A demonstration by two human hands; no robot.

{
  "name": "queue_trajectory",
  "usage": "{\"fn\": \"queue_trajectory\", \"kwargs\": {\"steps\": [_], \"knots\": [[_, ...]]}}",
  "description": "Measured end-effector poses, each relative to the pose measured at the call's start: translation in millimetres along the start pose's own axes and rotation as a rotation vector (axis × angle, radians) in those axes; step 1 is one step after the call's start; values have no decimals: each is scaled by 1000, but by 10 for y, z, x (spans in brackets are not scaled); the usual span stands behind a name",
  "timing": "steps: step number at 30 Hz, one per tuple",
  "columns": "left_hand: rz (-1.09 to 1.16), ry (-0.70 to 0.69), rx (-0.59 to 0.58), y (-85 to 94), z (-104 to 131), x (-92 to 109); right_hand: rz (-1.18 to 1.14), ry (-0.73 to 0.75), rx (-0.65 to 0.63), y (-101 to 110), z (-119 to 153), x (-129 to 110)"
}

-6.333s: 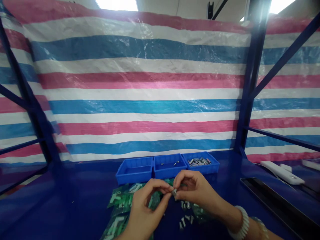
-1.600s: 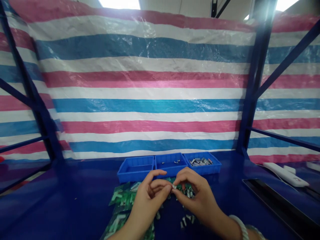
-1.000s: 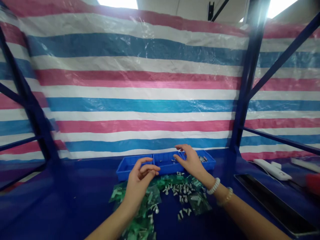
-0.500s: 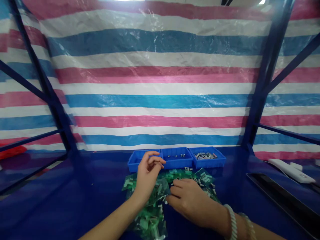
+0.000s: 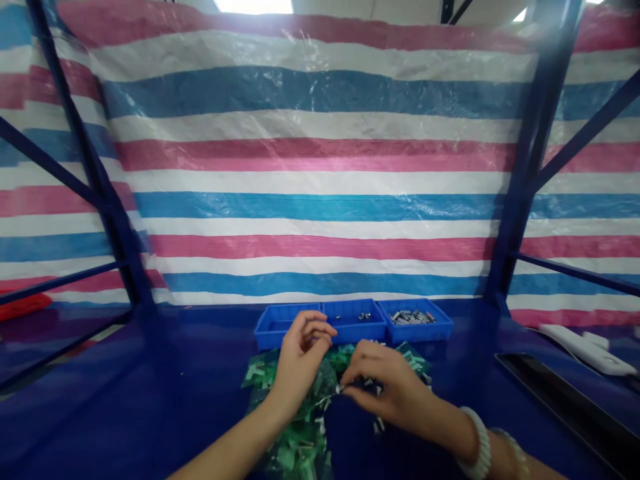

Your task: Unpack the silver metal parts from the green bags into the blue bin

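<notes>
My right hand (image 5: pixel 387 380) is closed in a pinch, thumb against fingertips, on a small silvery piece (image 5: pixel 340 389) that looks like a screw. It hovers over loose small metal parts (image 5: pixel 379 425) on the blue table. Left of it, my left hand (image 5: pixel 303 360) is raised with loosely curled fingers, a gap showing between them and the thumb; nothing shows in it. Below and around both hands lie clear greenish plastic bags (image 5: pixel 295 440) of small parts. The left hand partly covers the left blue bin (image 5: pixel 273 337).
Behind the bags stand a middle blue bin (image 5: pixel 357 332) with a few small metal parts and a right blue bin (image 5: pixel 420 331) with several metal pieces. A long black flat object (image 5: pixel 555 400) and a white power strip (image 5: pixel 587 350) lie at the right. Blue frame posts (image 5: pixel 520 173) flank the table.
My right hand has lifted slightly and turned, bringing the pinched silvery piece into plainer view. More loose parts show beneath it. My left hand has barely moved.
</notes>
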State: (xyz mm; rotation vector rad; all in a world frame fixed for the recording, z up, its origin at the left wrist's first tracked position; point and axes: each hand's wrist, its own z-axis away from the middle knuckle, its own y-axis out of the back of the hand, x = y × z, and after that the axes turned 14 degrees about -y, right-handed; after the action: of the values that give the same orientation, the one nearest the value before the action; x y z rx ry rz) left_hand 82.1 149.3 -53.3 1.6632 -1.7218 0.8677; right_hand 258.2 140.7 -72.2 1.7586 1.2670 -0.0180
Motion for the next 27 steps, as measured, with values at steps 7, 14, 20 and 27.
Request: {"fn": "queue_trajectory", "kwargs": {"steps": [7,14,20,27], "knots": [[262,269,-221,-108,103,60,-318,-186,295,127,-60,13],[396,340,-203,-97,114,15,-183,-33,349,105,-46,-22],[436,361,-199,-93,124,30,-360,-160,270,132,-39,-45],[409,272,-197,-110,128,57,-831,-525,98,88,-54,44]]}}
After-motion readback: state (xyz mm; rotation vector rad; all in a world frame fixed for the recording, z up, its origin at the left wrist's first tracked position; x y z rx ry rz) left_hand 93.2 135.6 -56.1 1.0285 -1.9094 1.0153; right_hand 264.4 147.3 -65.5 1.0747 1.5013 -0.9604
